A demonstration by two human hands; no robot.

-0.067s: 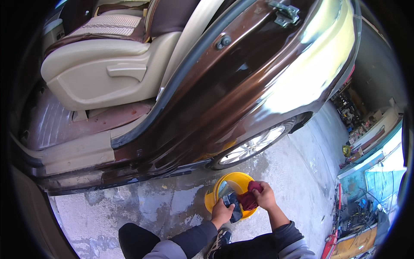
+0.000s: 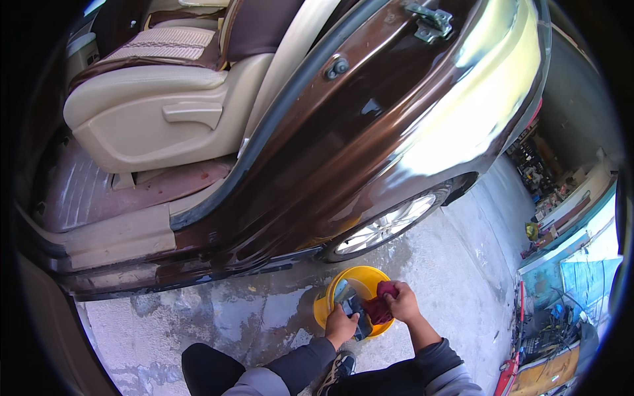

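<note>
A yellow bucket (image 2: 321, 310) stands on the wet concrete by the car's rear wheel. Over its near rim, my left hand (image 2: 341, 327) is closed on a dark grey-blue cloth (image 2: 353, 309). My right hand (image 2: 403, 303) grips a dark red cloth (image 2: 379, 307) above the bucket's right side, and the cloth hangs down into the opening. The two cloths are close together; whether they touch I cannot tell. A pale greenish thing (image 2: 341, 289) shows inside the bucket on the left, its kind unclear.
Ahead is the brown car (image 2: 290, 178), its door opening showing a beige seat (image 2: 152, 119). The silver rear wheel (image 2: 389, 228) sits just beyond the bucket. To the right lie a red metal tool (image 2: 507, 376) and a heap of dark parts (image 2: 558, 330). My shoe (image 2: 338, 369) is close to the bucket.
The view has shifted very slightly. Both hands keep hold of their cloths in nearly the same place over the bucket.
</note>
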